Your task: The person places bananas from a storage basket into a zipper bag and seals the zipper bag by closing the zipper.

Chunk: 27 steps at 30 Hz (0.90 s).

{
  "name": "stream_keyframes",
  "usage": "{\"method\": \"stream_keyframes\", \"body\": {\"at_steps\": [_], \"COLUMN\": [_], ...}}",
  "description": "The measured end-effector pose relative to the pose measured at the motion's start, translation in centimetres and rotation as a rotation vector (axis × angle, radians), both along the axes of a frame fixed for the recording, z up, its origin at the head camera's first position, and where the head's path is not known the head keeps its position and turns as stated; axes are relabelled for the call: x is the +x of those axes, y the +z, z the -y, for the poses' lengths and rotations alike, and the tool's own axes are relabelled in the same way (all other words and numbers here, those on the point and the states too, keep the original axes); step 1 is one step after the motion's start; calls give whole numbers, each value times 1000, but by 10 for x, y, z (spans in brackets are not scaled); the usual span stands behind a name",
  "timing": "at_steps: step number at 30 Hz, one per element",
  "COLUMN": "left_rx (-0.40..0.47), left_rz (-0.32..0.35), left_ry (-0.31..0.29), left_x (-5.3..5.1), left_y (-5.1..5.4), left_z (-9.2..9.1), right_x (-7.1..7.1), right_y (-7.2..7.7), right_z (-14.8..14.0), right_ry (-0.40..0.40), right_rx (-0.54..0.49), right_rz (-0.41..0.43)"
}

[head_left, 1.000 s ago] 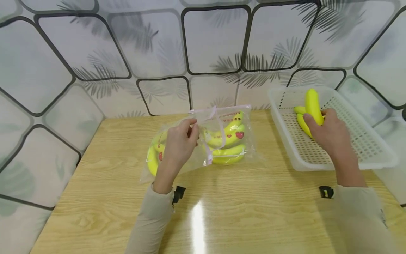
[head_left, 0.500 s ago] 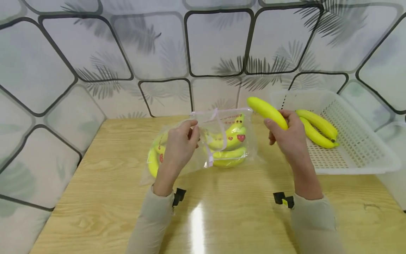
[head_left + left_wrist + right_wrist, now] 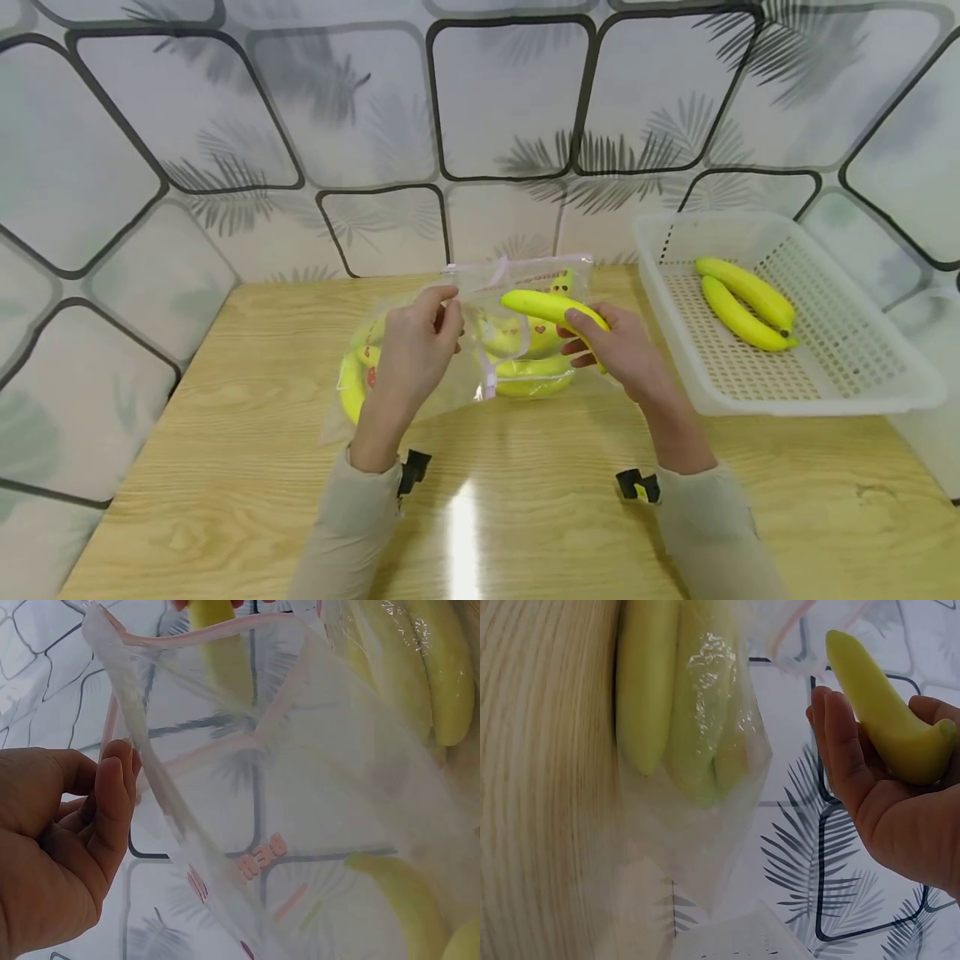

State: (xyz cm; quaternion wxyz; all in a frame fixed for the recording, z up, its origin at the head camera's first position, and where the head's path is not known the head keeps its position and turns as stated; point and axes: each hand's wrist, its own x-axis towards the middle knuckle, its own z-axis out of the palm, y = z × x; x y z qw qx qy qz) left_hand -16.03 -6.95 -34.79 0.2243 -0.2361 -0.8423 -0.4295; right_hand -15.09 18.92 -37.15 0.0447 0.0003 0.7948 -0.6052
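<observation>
My right hand [image 3: 618, 342] holds a yellow banana [image 3: 543, 305] between thumb and fingers, above the right part of the clear bags; the right wrist view shows the banana [image 3: 885, 712] lying across the palm of the hand [image 3: 907, 817]. The left hand [image 3: 412, 346] pinches the edge of a clear zip bag [image 3: 457, 387] with pink trim; in the left wrist view its fingertips are at the bag's [image 3: 360, 795] rim, which gapes. More bananas [image 3: 534, 379] lie inside clear plastic on the right, others [image 3: 351, 387] on the left.
A white perforated basket [image 3: 832, 406] stands at the right of the wooden table [image 3: 540, 500], with two bananas [image 3: 742, 292] inside. A patterned wall covering [image 3: 510, 100] rises behind the table.
The right hand has lifted a banana out of the basket and carried it left, over the bags. Two bananas show in the basket. The left hand has stayed nearly in place.
</observation>
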Motion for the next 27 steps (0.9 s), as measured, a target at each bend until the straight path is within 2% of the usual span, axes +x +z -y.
{"method": "stream_keyframes", "body": {"at_steps": [9, 14, 19, 27], "left_rx": [9, 6, 5, 17], "left_rz": [-11, -38, -74, -80], "left_ry": [-4, 6, 15, 16], "left_x": [0, 1, -1, -1], "left_y": [-3, -1, 2, 1], "left_z": [-2, 2, 5, 4], "right_x": [0, -2, -5, -8], "right_y": [-14, -17, -16, -18], "right_z": [1, 7, 12, 13], "right_ry": [34, 83, 102, 135], "right_rx": [-119, -172, -175, -232], "right_rz": [98, 115, 117, 146]}}
